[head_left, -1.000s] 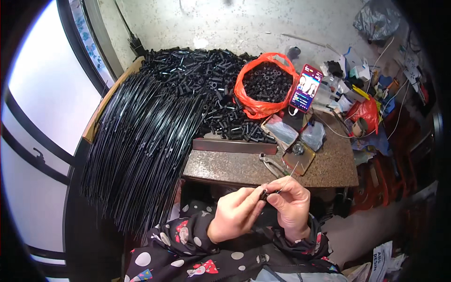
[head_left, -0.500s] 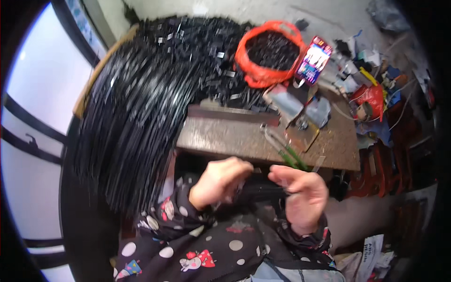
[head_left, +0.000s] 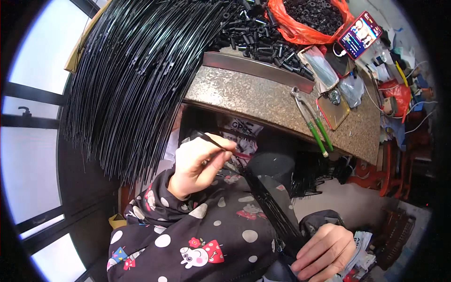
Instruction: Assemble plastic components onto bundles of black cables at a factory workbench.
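My left hand (head_left: 202, 162) is raised over my lap in front of the table edge. Its thumb and forefinger pinch a thin black strand (head_left: 211, 141), one end of which sticks out beyond the knuckles. A bundle of long black strands (head_left: 275, 209) lies slantwise across my lap, its upper end near the left fingertips. At the lower right, my right hand (head_left: 326, 251) is beside the lower end of this bundle. Its fingers lie extended side by side, the thumb hidden, and nothing shows in its grasp.
Long black strands (head_left: 131, 89) hang over the table's (head_left: 253, 96) left side. Behind a metal bar (head_left: 258, 69) lie small black tubular pieces (head_left: 256, 40). A red bag (head_left: 300, 35), a lit phone (head_left: 361, 35) and green-handled pliers (head_left: 312, 122) are to the right.
My hands have moved apart: the right went down and right, the left slightly left. A strand now shows pinched in the left hand. The view has tilted, and the table sits higher.
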### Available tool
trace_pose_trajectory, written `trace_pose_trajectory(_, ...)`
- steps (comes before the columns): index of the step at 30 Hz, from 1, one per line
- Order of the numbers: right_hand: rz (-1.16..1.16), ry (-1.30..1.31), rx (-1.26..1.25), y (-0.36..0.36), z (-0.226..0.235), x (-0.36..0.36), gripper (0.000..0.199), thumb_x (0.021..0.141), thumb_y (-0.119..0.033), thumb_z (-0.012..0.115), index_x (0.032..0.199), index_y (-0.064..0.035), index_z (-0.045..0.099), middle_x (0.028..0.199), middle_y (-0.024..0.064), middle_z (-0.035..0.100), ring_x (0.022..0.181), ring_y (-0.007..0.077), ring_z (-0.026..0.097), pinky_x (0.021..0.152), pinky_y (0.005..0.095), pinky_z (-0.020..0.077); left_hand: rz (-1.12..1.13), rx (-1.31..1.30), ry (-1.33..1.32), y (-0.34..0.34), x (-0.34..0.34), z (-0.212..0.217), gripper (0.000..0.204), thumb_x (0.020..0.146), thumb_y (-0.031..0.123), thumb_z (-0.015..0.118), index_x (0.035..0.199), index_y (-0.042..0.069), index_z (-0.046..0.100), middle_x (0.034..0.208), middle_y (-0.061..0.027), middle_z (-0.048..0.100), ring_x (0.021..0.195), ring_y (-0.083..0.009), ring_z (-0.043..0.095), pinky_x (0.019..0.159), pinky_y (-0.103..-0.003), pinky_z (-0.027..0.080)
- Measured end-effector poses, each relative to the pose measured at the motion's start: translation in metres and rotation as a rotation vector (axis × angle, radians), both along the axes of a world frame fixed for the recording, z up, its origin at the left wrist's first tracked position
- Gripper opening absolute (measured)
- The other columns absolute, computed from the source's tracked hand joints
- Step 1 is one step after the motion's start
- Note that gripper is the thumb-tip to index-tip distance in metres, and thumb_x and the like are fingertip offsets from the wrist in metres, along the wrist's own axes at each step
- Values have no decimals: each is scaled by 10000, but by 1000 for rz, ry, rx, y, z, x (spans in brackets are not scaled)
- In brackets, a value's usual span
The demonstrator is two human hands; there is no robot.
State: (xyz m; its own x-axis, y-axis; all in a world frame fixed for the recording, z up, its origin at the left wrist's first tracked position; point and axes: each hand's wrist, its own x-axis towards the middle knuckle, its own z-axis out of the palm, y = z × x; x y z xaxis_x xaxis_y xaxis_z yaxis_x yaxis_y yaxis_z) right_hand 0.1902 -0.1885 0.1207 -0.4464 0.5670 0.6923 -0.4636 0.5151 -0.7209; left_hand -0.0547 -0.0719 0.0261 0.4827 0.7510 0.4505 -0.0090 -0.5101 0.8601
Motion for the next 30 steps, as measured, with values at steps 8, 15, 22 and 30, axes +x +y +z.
trace_pose_trajectory(8, -44, -300, 37, 30, 21, 1, 124, 799, -31, 589, 871, 63, 627, 874, 214, 624, 827, 342, 625, 685, 389, 541, -360, -18, -92, 20, 36, 49, 192, 717, -81, 589, 894, -20, 628, 754, -119, 637, 654, -231, 616, 587, -288, 470)
trace_pose_trajectory(15, -894, -426, -38, 22, 15, -22, 212, 712, 53, 653, 922, 33, 630, 867, 166, 655, 765, 246, 662, 672, 279, 531, -102, 210, -96, 9, 60, 45, 226, 687, -37, 672, 903, 9, 621, 669, -100, 579, 544, -221, 550, 487, -282, 419)
trace_pose_trajectory(22, -1022, -463, -42, 26, 17, -26, 156, 772, 19, 606, 926, 41, 621, 858, 190, 651, 763, 243, 659, 695, 293, 525, -131, 278, -112, 6, 62, 51, 244, 667, -70, 651, 905, -20, 625, 672, -109, 598, 545, -212, 563, 499, -274, 428)
trace_pose_trajectory(30, -1056, -459, -114, 31, 21, -27, 145, 769, 15, 630, 912, 37, 619, 885, 158, 634, 781, 199, 629, 690, 250, 495, -123, 342, -100, 8, 61, 49, 258, 661, -61, 654, 914, -30, 616, 683, -110, 590, 542, -220, 556, 490, -284, 434)
